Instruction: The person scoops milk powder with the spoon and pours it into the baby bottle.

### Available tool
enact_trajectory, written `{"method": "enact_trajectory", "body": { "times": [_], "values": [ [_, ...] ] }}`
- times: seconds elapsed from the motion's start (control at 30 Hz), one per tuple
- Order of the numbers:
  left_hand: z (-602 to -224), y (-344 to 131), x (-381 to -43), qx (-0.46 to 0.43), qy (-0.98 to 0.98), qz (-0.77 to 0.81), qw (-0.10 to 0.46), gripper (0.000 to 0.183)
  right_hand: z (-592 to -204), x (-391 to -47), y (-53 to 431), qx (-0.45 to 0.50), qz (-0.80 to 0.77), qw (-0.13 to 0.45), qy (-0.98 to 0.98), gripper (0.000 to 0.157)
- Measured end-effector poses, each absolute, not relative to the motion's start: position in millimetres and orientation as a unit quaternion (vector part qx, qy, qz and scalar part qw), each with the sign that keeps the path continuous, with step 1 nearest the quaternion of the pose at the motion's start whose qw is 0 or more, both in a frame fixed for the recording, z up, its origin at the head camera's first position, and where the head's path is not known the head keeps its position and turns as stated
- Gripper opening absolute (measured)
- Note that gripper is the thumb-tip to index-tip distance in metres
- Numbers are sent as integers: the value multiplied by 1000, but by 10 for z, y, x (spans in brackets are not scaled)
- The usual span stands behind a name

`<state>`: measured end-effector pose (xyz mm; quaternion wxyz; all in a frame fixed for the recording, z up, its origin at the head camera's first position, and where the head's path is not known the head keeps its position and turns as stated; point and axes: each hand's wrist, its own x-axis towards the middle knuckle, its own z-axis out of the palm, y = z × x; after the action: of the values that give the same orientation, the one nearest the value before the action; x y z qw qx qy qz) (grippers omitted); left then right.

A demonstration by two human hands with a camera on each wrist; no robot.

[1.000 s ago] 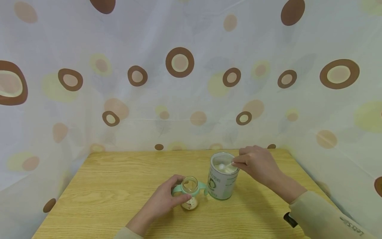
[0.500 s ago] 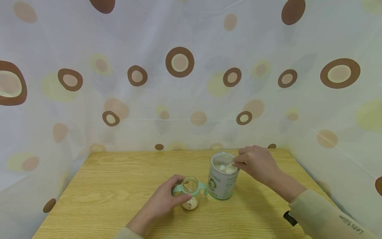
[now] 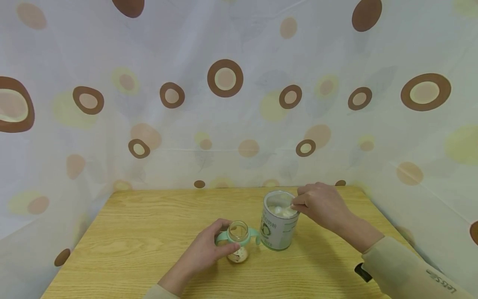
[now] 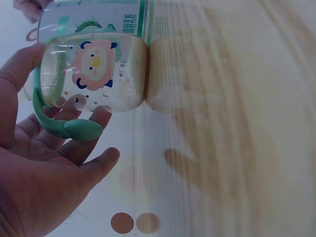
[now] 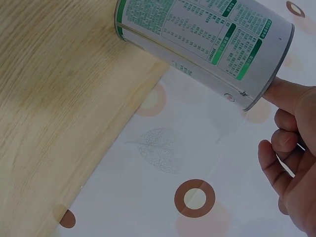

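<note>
A clear baby bottle (image 3: pixel 237 251) with a mint-green collar and two handles stands uncapped on the table. My left hand (image 3: pixel 207 248) holds it from the left, thumb at the front and fingers behind. In the left wrist view a printed cartoon animal shows on the bottle (image 4: pixel 94 66), the left hand (image 4: pixel 54 163) beside it. Right of the bottle stands an open milk powder can (image 3: pixel 278 230), pale powder inside. My right hand (image 3: pixel 321 204), over the can's right rim, pinches the thin handle of a white scoop (image 3: pixel 278 210) that dips into the powder.
The wooden table (image 3: pixel 157 216) runs back to a patterned curtain (image 3: pixel 239 124), which also hangs along both sides. The can stands close beside the bottle's right handle. A dark band (image 3: pixel 362 273) shows at the right sleeve.
The scoop has shifted slightly within the can, its handle showing less than before. My left hand and the bottle stay where they were.
</note>
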<state>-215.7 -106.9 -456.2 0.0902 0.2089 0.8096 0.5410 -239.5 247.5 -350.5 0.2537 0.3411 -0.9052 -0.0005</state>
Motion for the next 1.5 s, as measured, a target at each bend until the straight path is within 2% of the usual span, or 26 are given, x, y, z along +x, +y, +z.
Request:
{"method": "enact_trajectory", "body": {
  "times": [0.57,0.77,0.97,1.2,1.4,1.5],
  "values": [
    [-4554,-1066,-2146,209,811,539,90,56,-3438,-2363,2416,338,4,204,-919,45],
    [-4549,-1074,-2135,204,812,540,91,57,-3392,-2362,2385,323,17,166,-931,47],
    [-4546,-1073,-2154,207,809,542,93,60,-3331,-2374,2350,304,41,126,-943,39],
    [-4564,-1063,-2172,208,812,538,89,60,-3295,-2376,2315,275,58,88,-956,43],
    [-4565,-1061,-2167,208,810,542,90,59,-3298,-2393,2306,244,82,50,-965,39],
    [-4567,-1059,-2166,207,809,543,90,59,-3310,-2401,2318,236,91,39,-967,29]
  ]
}}
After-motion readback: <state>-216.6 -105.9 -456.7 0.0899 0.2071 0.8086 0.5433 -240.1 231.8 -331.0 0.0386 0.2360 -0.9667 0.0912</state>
